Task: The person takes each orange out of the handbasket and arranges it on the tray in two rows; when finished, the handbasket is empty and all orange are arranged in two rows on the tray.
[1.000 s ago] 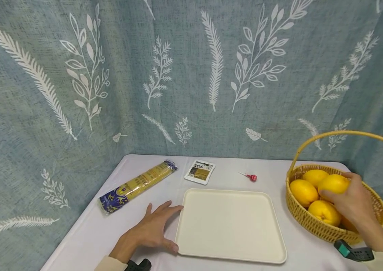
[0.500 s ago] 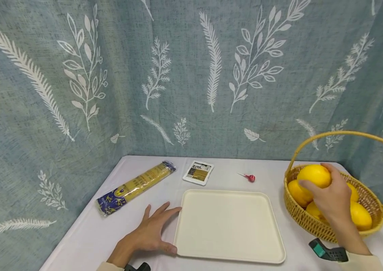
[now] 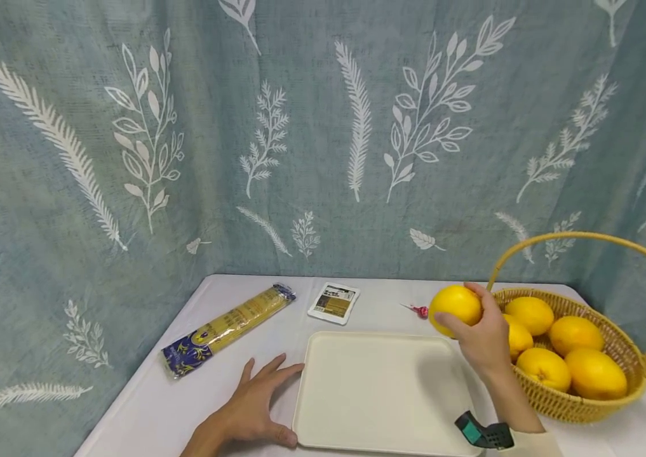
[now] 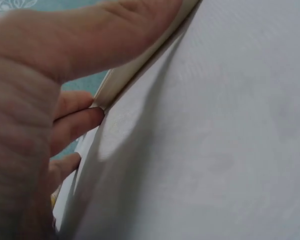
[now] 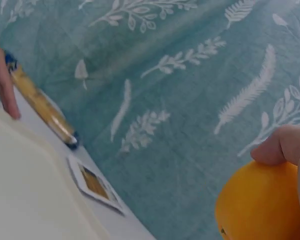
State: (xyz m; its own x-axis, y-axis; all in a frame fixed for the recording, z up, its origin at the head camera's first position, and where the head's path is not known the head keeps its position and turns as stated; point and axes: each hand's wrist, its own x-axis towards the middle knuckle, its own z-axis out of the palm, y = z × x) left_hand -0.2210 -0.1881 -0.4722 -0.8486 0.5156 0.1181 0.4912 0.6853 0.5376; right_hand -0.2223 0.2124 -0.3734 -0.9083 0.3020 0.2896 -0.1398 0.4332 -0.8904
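Observation:
My right hand [image 3: 485, 333] grips a yellow-orange orange [image 3: 455, 309], with thumb and fingers on either side of it. The fruit is held above the far right corner of a cream rectangular tray [image 3: 380, 393], whose right side bears a shadow. In the right wrist view the orange [image 5: 262, 200] shows at the lower right under a fingertip. My left hand [image 3: 251, 406] lies spread at the tray's left edge, with thumb and index fingertips right at the rim. From the left wrist, the fingers [image 4: 77, 125] appear along the tray's side.
A wicker basket [image 3: 574, 406] with a tall handle stands at the right, holding several more oranges [image 3: 594, 373]. Behind the tray lie a white flat packet [image 3: 334, 303] and a red lollipop [image 3: 421, 311]. A bag of spaghetti [image 3: 228, 330] lies back left. A patterned curtain [image 3: 323, 139] hangs behind the table.
My right hand has lifted the orange out of the basket and carried it left to the tray's far right corner. My left hand has stayed at the tray's left edge.

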